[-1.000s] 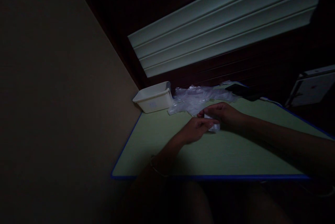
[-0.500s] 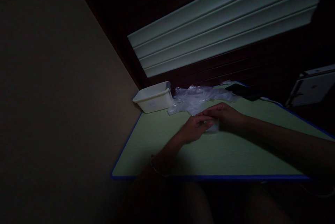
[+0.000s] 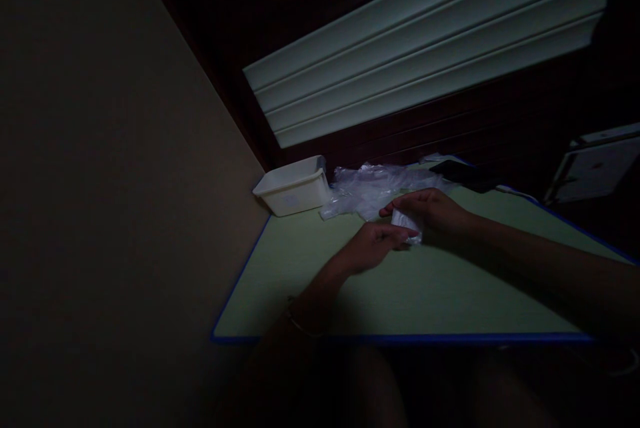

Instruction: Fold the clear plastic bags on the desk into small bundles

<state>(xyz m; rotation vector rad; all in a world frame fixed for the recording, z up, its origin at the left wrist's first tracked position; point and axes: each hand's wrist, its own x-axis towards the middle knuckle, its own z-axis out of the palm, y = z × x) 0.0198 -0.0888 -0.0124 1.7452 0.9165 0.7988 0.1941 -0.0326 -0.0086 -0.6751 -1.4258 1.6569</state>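
Over the middle of the pale green table [image 3: 300,288] both my hands hold one small piece of clear, whitish plastic, which looks like a folded plastic bag [image 3: 406,221]. My right hand [image 3: 434,210] grips its upper right side, fingers closed. Below it, my left hand [image 3: 375,245] pinches the lower edge between thumb and fingers. Just behind my hands lies a loose heap of clear plastic bags [image 3: 373,185]. Dim light hides the finer details of the held plastic.
A white plastic bin [image 3: 295,196] stands at the table's back left corner, by the wall. A dark flat object [image 3: 465,175] lies at the back right. Blue edging [image 3: 400,339] runs round the table, and a slatted panel [image 3: 425,48] rises behind it.
My hands have moved a little apart, the right one slightly up and right. More of the plastic piece now shows between them; before, it hung mostly below my fingers.
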